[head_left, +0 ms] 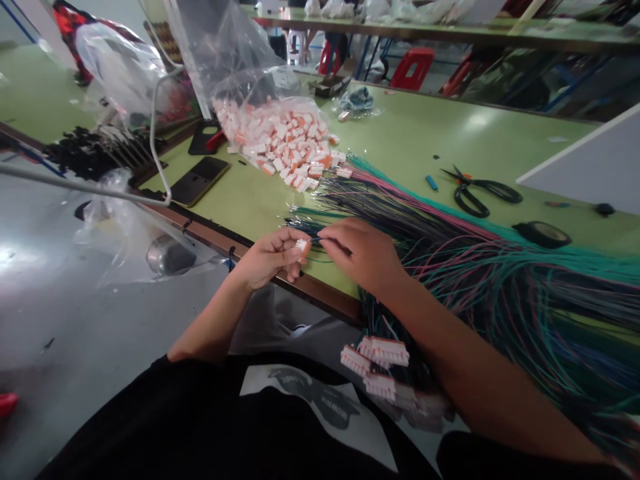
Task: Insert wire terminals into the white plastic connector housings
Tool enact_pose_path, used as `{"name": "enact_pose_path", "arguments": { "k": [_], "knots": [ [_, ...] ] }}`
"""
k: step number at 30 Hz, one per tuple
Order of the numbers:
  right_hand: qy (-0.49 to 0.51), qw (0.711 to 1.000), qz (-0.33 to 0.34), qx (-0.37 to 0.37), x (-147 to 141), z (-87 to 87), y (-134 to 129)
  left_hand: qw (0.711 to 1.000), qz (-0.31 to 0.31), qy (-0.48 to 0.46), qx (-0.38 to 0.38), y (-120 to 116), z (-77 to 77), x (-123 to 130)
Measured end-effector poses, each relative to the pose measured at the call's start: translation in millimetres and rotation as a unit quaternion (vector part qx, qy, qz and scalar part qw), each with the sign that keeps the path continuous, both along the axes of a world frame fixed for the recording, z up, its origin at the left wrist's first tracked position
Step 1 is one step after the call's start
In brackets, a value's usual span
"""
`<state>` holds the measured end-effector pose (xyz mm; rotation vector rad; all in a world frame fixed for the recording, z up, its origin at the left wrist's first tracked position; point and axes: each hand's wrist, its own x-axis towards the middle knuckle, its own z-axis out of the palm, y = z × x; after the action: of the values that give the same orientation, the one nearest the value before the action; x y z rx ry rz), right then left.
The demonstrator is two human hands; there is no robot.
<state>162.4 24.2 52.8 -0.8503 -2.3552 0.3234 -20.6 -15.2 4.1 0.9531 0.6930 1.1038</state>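
A small white and orange connector (302,249) is pinched between the thumb and fingers of my left hand (275,257), above the table's front edge. Just to its right, my right hand (363,253) has its thumb and forefinger closed on a thin dark wire (316,239) that reaches toward the connector. Whether the wire's tip is inside the connector cannot be made out. Behind my hands lie bundles of black, pink and green wires (450,220) with bare metal ends. A heap of white and orange connectors (295,143) spills from a clear plastic bag beyond them.
Black-handled scissors (475,192), a blue piece (432,183) and a roll of dark tape (542,234) lie at the right. A phone (201,181) rests at the left, near a bent metal rod (159,133). Wired connectors (383,353) hang below the table edge.
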Motion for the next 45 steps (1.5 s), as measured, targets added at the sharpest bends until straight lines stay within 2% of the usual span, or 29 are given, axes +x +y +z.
{"name": "enact_pose_path", "arguments": {
  "k": [5, 14, 25, 40, 43, 45],
  "knots": [
    [0.029, 1.0, -0.002, 0.009, 3, -1.3, -2, 1.0, 0.025, -0.013, 0.009, 3, -1.6, 1],
    [0.019, 1.0, 0.021, -0.009, -2, -1.8, -2, 1.0, 0.018, -0.01, 0.02, 3, -2.8, 1],
    [0.015, 0.999, 0.004, 0.05, -2, -7.7, -3, 1.0, 0.022, -0.012, 0.005, 3, 0.7, 2],
    [-0.054, 0.998, 0.002, 0.018, -9, -18.8, -10, 0.998, 0.039, 0.046, -0.013, 0, 2.3, 9],
    [-0.059, 0.998, 0.002, -0.036, -10, -17.1, -9, 0.997, 0.041, 0.058, -0.014, -1, 2.1, 7],
    [-0.049, 0.99, 0.028, -0.131, -5, -11.5, -2, 0.998, 0.023, 0.063, -0.011, -2, 2.2, 5]
  ]
}}
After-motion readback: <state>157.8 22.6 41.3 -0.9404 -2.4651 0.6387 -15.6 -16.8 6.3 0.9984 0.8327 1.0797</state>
